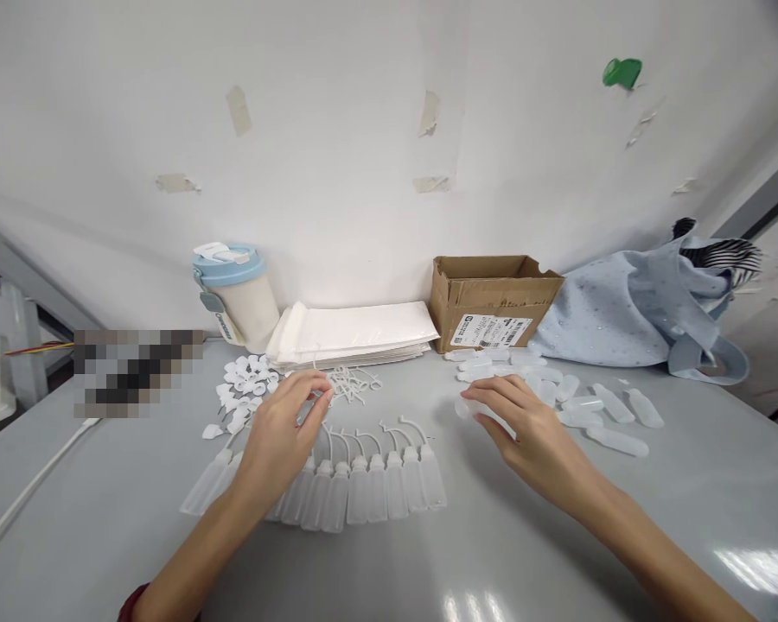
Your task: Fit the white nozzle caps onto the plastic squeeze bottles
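Observation:
My left hand [291, 416] is closed in a pinch beside a small pile of thin white tubes [353, 384]; whatever lies between its fingertips is hidden. Below it, a row of translucent plastic bottles [377, 488] lies on the table, each fitted with a white cap and a bent tube, several partly covered by my left forearm. White caps [243, 380] are heaped to the left of that hand. My right hand [525, 423] is closed around a small translucent bottle [463, 408], whose end sticks out past the fingertips. Loose uncapped bottles [613, 402] lie scattered behind and right of it.
Along the wall stand a blue-lidded cup [246, 298], a stack of white envelopes [356, 333], an open cardboard box [493, 302] and a light blue cloth bag [622, 302]. A white cable [35, 488] runs over the grey table [493, 553] at left.

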Tool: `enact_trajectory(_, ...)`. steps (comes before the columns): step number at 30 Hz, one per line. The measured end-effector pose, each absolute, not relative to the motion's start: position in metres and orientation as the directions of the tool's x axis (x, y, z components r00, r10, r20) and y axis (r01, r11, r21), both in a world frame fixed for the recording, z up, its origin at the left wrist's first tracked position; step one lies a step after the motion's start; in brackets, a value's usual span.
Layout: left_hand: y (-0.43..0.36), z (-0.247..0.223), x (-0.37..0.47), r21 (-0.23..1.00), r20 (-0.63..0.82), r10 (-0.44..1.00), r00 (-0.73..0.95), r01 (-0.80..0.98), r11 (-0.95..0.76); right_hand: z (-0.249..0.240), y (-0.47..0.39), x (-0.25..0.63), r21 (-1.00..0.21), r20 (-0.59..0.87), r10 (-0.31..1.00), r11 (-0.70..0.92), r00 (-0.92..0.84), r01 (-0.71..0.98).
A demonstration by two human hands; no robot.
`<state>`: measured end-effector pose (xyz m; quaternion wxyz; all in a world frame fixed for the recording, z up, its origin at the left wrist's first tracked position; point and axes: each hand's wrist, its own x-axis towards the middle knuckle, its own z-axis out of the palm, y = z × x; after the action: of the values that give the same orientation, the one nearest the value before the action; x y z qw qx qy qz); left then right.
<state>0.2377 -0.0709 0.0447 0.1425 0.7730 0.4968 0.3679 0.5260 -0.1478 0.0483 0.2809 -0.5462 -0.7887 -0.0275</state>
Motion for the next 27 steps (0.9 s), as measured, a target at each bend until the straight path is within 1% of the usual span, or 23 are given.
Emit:
enact_trajectory(3,-0.068,0.044,0.237,0.6,0.397,0.887,0.236,0.665,-0.445,0.049,-0.149,0.525,-0.272,0.464,0.85,0.404,-0.249,0.873)
enact_trajectory(9,-0.067,0.046,0.234,0.662,0.366,0.917,0.159,0.648,-0.377,0.05,-0.151,0.518,-0.293,0.479,0.841,0.425,-0.253,0.856)
enact_trajectory(14,-0.066,0.047,0.235,0.708,0.358,0.918,0.168,0.592,-0.384,0.053,-0.155,0.51,-0.339,0.521,0.822,0.445,-0.229,0.829)
enact_trajectory(17,-0.07,0.049,0.239,0.748,0.367,0.915,0.168,0.532,-0.397,0.054,-0.158,0.505,-0.376,0.553,0.807,0.462,-0.206,0.803)
enact_trajectory(20,-0.084,0.053,0.247,0.781,0.392,0.901,0.185,0.451,-0.432,0.054,-0.164,0.498,-0.416,0.605,0.768,0.532,-0.213,0.737)
enact_trajectory(24,-0.107,0.055,0.264,0.781,0.455,0.856,0.247,0.35,-0.517,0.052,-0.175,0.482,-0.451,0.667,0.706,0.637,-0.238,0.625)
enact_trajectory(27,-0.121,0.055,0.276,0.795,0.487,0.836,0.253,0.268,-0.544,0.05,-0.181,0.471,-0.478,0.666,0.702,0.661,-0.252,0.579)
